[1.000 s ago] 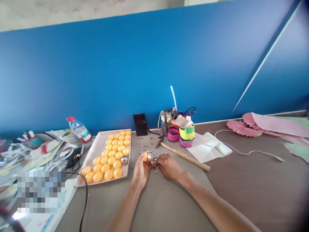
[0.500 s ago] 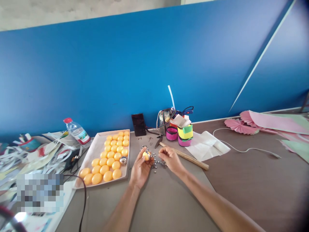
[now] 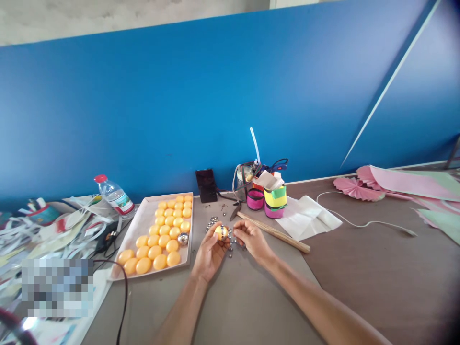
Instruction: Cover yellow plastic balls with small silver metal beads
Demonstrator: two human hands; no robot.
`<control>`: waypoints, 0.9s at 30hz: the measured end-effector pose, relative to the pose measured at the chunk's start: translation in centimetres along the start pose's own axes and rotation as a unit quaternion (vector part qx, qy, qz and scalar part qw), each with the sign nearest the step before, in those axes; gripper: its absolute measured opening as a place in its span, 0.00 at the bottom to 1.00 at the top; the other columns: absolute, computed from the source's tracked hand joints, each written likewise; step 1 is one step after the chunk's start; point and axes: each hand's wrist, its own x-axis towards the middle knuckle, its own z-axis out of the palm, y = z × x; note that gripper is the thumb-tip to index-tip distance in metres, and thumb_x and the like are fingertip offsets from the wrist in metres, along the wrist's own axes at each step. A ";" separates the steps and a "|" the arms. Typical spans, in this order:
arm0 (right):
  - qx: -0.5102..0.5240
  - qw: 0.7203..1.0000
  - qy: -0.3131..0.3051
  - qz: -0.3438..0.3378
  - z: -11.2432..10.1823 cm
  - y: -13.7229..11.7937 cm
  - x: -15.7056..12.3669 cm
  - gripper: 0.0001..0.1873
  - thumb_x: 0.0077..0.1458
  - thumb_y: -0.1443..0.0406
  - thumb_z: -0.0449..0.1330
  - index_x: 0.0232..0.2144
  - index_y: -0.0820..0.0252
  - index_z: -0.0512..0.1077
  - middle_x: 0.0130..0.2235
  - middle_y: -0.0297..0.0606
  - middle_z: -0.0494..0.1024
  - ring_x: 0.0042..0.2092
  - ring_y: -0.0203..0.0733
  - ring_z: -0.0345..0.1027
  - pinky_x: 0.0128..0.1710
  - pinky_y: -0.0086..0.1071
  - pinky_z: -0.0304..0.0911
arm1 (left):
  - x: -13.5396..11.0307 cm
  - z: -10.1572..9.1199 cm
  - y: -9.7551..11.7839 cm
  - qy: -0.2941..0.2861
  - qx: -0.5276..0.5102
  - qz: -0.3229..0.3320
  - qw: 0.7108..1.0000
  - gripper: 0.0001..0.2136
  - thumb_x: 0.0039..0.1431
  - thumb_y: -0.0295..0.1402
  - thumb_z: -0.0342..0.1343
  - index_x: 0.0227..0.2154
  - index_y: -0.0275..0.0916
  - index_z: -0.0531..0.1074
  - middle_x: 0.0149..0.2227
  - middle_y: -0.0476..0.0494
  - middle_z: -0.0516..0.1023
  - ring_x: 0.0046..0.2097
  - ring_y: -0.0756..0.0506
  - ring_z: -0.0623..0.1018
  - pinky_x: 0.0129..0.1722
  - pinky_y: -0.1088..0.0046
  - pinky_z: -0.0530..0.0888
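My left hand (image 3: 209, 254) is closed around an orange ball (image 3: 219, 233), fingers at its sides. Small shiny silver pieces show on the ball's right side. Just right of it, my right hand (image 3: 253, 242) is pinched, its fingertips close to the ball; whatever lies between them is too small to make out. Loose silver beads (image 3: 212, 222) lie behind my left hand, and more are scattered under and between both hands. To the left, a shallow box (image 3: 140, 215) holds rows of orange balls (image 3: 154, 252) and one silver-covered ball (image 3: 183, 238).
A hammer (image 3: 275, 232) lies beyond my right hand. Behind it stand a jar (image 3: 244, 178), colourful small containers (image 3: 275, 197) and a black phone (image 3: 206, 186). White paper (image 3: 305, 218) lies to the right. A water bottle (image 3: 117, 196) and cluttered strips (image 3: 77, 225) occupy the left.
My left hand has turned the ball slightly and shifted it right. My right fingertips have moved a little left and down, closer to the ball. More beads behind the left hand are uncovered.
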 end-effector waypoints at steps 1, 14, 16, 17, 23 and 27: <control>0.004 1.000 0.000 -0.002 0.0 -0.1 -0.1 0.08 0.43 0.62 0.60 0.26 0.59 0.66 0.21 0.26 0.65 0.20 0.29 0.53 0.20 0.25 0.48 | 0.0 0.0 0.0 0.002 0.001 0.001 1.000 0.18 0.52 0.30 0.57 0.47 0.40 0.67 0.39 0.44 0.74 0.32 0.51 0.74 0.35 0.74 0.70; 0.018 0.998 -0.052 0.029 0.6 -0.3 -0.5 0.07 0.42 0.62 0.60 0.24 0.59 0.68 0.22 0.28 0.68 0.22 0.31 0.57 0.24 0.27 0.54 | -0.2 0.4 -0.3 -0.005 0.035 0.003 0.999 0.17 0.51 0.32 0.57 0.45 0.39 0.68 0.33 0.45 0.75 0.34 0.48 0.74 0.39 0.69 0.69; 0.010 0.997 -0.066 0.031 0.7 -0.4 -0.6 0.06 0.42 0.62 0.60 0.23 0.59 0.68 0.21 0.28 0.67 0.23 0.31 0.57 0.25 0.27 0.54 | -0.1 0.4 -0.3 -0.005 0.033 0.003 0.999 0.16 0.51 0.33 0.57 0.45 0.39 0.69 0.33 0.45 0.75 0.34 0.47 0.74 0.39 0.68 0.69; 0.009 0.997 -0.071 0.032 0.8 -0.5 -0.6 0.06 0.42 0.62 0.60 0.23 0.59 0.68 0.21 0.28 0.67 0.24 0.31 0.57 0.25 0.27 0.54 | -0.1 0.4 -0.3 -0.007 0.032 0.004 0.999 0.16 0.52 0.33 0.57 0.45 0.39 0.69 0.33 0.45 0.75 0.34 0.47 0.74 0.39 0.68 0.69; 0.006 0.997 -0.070 0.027 0.9 0.0 -0.7 0.05 0.43 0.63 0.59 0.23 0.59 0.68 0.22 0.28 0.68 0.24 0.32 0.58 0.26 0.28 0.54 | -0.2 0.5 -0.4 -0.016 0.043 0.019 0.999 0.16 0.52 0.33 0.56 0.45 0.39 0.68 0.33 0.45 0.75 0.33 0.47 0.74 0.38 0.67 0.69; -0.004 0.997 -0.072 0.031 0.7 0.2 -0.6 0.06 0.43 0.63 0.59 0.23 0.59 0.67 0.21 0.28 0.68 0.24 0.32 0.59 0.26 0.28 0.55 | -0.2 0.7 -0.6 -0.016 0.058 0.036 0.998 0.16 0.51 0.34 0.58 0.44 0.39 0.69 0.32 0.45 0.75 0.32 0.47 0.74 0.36 0.69 0.69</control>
